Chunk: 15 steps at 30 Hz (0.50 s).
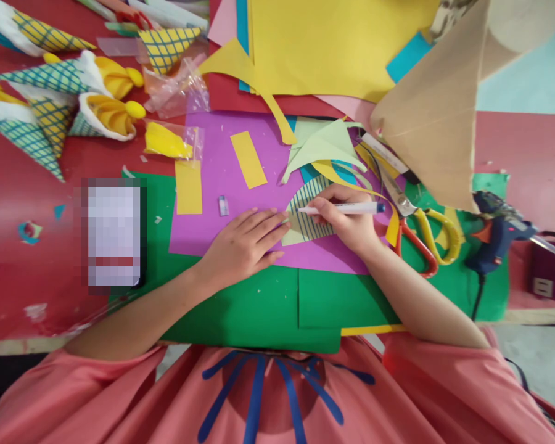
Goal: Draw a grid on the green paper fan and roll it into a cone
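My right hand (346, 213) grips a white marker (356, 208) with a dark blue end. Its tip rests near a pale green paper piece (300, 228) that carries dark slanted stripes. Spread flat, my left hand (250, 240) lies with its fingertips at the left edge of that piece. Beneath both is a purple sheet (213, 234). Pale green paper offcuts (324, 148) and a curved yellow strip (337, 172) lie just above the striped piece. Part of the striped piece is hidden under my right hand.
Scissors with red and yellow handles (437, 237) and a blue glue gun (490, 234) lie to the right. A brown paper cone (439, 111) stands at the upper right. Several decorated cones (50, 117) are at the upper left, above a phone (114, 234). Yellow sheets (337, 43) lie behind.
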{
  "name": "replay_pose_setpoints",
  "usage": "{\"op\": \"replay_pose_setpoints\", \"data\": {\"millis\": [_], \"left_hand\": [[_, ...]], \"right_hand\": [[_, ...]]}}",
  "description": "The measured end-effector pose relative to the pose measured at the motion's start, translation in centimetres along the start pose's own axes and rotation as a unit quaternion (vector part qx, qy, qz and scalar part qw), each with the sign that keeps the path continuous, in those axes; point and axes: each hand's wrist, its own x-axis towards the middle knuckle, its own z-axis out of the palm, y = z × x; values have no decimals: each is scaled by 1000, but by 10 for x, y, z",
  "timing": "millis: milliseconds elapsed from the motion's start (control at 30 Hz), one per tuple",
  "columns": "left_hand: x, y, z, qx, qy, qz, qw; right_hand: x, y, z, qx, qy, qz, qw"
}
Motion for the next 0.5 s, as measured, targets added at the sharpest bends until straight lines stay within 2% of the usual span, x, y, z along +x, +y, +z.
{"op": "replay_pose_setpoints", "data": {"millis": [67, 133, 233, 367, 500], "left_hand": [[0, 0, 0, 8, -2, 2, 1000], [0, 0, 0, 16, -1, 2, 1000], [0, -1, 0, 15, 0, -2, 1000], [0, -1, 1, 4, -1, -6, 1000], [1, 0, 0, 7, 4, -9, 1000]], "right_hand": [[-3, 0, -1, 2, 39, -26, 999], [-5, -1, -1, -3, 51, -49, 998], [-5, -1, 0, -3, 18, -57, 998], [-1, 1, 1, -30, -40, -31, 998], [1, 3, 1, -49, -55, -23, 997]]}}
